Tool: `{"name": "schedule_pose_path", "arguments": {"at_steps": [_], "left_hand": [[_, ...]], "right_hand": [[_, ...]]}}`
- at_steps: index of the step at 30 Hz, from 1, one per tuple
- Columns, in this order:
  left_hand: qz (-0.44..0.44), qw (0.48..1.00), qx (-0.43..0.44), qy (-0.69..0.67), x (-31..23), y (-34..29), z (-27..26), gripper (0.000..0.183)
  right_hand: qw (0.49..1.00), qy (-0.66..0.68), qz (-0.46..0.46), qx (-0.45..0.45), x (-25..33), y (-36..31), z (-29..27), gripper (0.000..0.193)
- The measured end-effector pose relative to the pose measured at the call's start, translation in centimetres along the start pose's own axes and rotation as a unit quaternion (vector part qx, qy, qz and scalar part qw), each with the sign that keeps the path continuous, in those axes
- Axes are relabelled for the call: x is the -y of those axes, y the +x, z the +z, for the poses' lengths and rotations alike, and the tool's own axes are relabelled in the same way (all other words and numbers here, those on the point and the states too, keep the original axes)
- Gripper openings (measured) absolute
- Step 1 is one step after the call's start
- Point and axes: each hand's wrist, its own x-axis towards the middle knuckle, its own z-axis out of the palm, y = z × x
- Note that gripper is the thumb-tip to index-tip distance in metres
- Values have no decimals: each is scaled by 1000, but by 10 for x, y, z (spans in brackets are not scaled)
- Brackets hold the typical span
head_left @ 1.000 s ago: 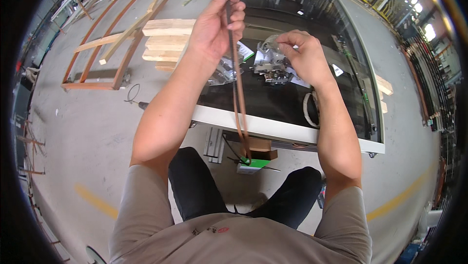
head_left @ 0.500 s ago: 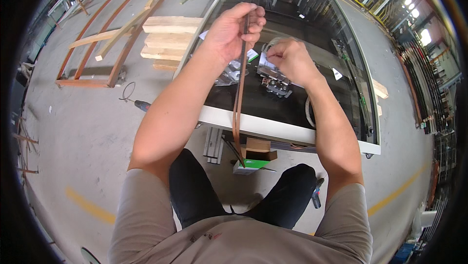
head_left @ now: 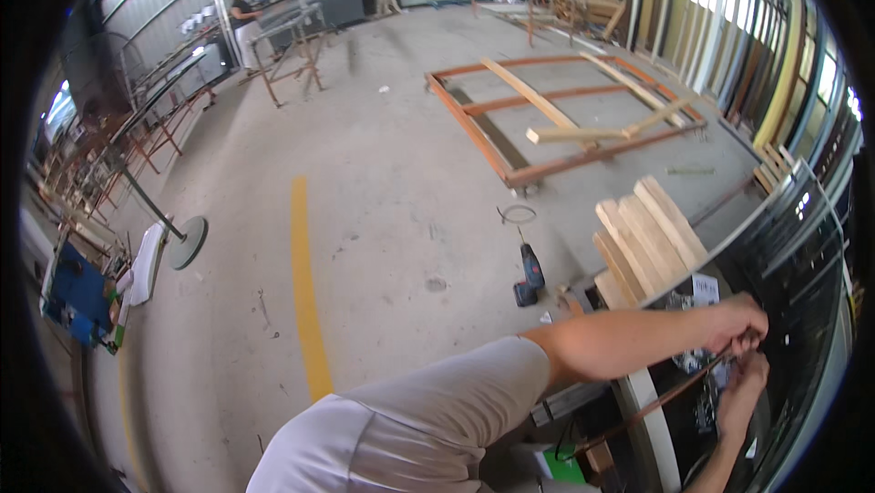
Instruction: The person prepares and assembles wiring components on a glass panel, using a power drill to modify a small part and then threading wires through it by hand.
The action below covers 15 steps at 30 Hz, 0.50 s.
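At the right, over a dark glass panel in a white frame [head_left: 653,420], my left hand [head_left: 736,322] is closed around a long, thin brown strip [head_left: 670,395]. The strip slants down past the frame edge toward a green and white carton [head_left: 561,466]. My right hand [head_left: 742,395] is just below the left, its fingers pinched together close to the strip's upper end. Whatever is between those fingertips is too small to make out. Metal fittings [head_left: 704,413] and clear plastic packing lie on the glass, partly covered by my hands and left forearm.
Stacked timber blocks [head_left: 649,236] stand beside the panel's left edge, with a cordless drill [head_left: 529,276] on the floor nearby. Farther off is an orange-brown metal frame [head_left: 474,148] with loose wooden bars. A round-based stand [head_left: 189,242] is at left; another person [head_left: 244,28] stands far back.
My view has swung left, so the panel and hands now appear at the right. My hands have come together; the right has left the metal fittings for the strip's upper end.
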Motion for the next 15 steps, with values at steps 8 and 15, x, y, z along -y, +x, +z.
{"name": "schedule_pose_path", "arguments": {"at_steps": [8, 15], "left_hand": [[33, 978, -28, 205, 10, -9, 47, 17], [83, 968, -17, 237, 15, -13, 40, 11]], "right_hand": [[942, 286, 149, -89, -27, -4, -31, 7], [919, 350, 150, -101, -18, -10, -27, 8]]}}
